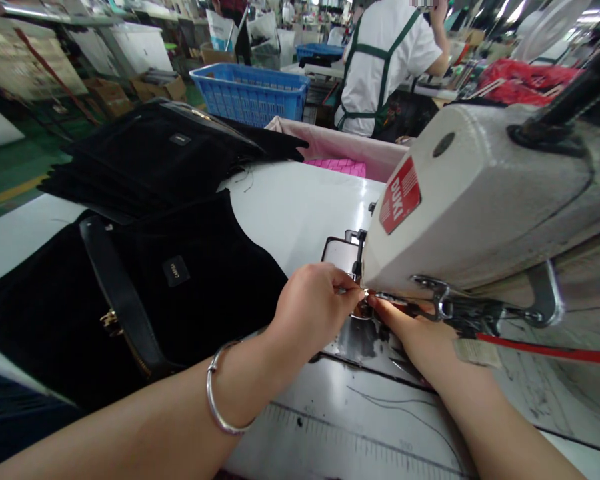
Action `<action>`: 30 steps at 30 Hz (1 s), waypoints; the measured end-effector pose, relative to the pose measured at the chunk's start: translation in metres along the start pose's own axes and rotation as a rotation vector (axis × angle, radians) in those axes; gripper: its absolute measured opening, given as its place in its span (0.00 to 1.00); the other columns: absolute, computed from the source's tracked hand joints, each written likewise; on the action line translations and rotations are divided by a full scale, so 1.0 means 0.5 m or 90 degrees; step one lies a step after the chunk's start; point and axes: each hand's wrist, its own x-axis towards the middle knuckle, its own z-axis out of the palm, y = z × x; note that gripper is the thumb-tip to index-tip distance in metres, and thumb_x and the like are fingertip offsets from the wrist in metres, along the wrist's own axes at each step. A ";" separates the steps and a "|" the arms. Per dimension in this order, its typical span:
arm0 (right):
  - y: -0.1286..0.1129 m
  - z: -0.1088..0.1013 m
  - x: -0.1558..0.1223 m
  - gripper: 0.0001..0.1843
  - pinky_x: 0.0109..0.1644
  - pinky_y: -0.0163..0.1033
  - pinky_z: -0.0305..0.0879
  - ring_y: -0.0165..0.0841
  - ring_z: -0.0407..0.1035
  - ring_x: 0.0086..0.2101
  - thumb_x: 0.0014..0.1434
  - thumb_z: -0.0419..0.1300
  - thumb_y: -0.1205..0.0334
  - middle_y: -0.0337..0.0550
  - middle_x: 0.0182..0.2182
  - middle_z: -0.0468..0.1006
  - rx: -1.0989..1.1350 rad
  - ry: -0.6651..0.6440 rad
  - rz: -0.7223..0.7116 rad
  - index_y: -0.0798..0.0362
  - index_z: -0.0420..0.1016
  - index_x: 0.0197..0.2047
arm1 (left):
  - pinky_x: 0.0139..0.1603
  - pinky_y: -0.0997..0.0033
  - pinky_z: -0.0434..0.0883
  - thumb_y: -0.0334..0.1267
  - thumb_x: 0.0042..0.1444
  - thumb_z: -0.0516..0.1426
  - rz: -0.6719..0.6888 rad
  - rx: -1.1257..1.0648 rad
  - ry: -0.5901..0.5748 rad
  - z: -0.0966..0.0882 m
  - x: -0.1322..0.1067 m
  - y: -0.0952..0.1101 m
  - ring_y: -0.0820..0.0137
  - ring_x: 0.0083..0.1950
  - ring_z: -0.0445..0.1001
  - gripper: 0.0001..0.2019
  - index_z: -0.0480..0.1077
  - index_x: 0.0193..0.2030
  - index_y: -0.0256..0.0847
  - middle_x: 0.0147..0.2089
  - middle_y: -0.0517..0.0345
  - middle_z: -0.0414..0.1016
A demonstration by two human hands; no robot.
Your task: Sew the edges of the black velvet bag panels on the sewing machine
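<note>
My left hand (pixel 316 297), with a silver bangle at its wrist, is closed in a pinch beside the needle area of a white sewing machine (pixel 445 193). A tiny shiny piece shows at its fingertips, too small to name. My right hand (pixel 415 333) reaches in under the machine head, its fingertips meeting those of the left; its other fingers are partly hidden, and what it grips cannot be made out. Both hands are over the metal needle plate (pixel 355 340). Left of them lies a black bag piece (pixel 205 247) with a dark handle (pixel 120 293) and a small label.
A stack of black bag pieces (pixel 155 147) lies at the table's far left. Behind the table stand a pink-lined bin (pixel 380 150) and a blue basket (pixel 255 93). A person in a white shirt (pixel 380 60) works beyond. Loose thread (pixel 405 403) crosses the tabletop ruler markings.
</note>
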 end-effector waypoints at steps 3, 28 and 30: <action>0.023 0.014 0.017 0.17 0.40 0.44 0.68 0.45 0.74 0.36 0.57 0.54 0.49 0.47 0.34 0.80 -0.073 -0.020 -0.079 0.50 0.79 0.36 | 0.28 0.75 0.61 0.39 0.54 0.57 -0.008 -0.011 -0.002 0.000 0.000 0.002 0.72 0.29 0.69 0.08 0.78 0.33 0.41 0.28 0.57 0.75; 0.075 0.078 0.041 0.21 0.42 0.46 0.69 0.45 0.74 0.37 0.53 0.61 0.43 0.44 0.30 0.79 0.111 0.147 -0.036 0.51 0.78 0.39 | 0.24 0.77 0.59 0.33 0.50 0.60 0.004 -0.021 0.017 -0.004 0.002 -0.001 0.72 0.29 0.70 0.05 0.79 0.29 0.39 0.26 0.60 0.75; 0.071 0.078 0.045 0.17 0.41 0.46 0.69 0.48 0.73 0.38 0.51 0.62 0.45 0.43 0.28 0.79 0.123 0.142 -0.026 0.49 0.79 0.37 | 0.26 0.77 0.61 0.33 0.51 0.60 0.003 -0.025 0.013 -0.004 0.002 0.001 0.72 0.30 0.71 0.05 0.79 0.29 0.40 0.28 0.59 0.76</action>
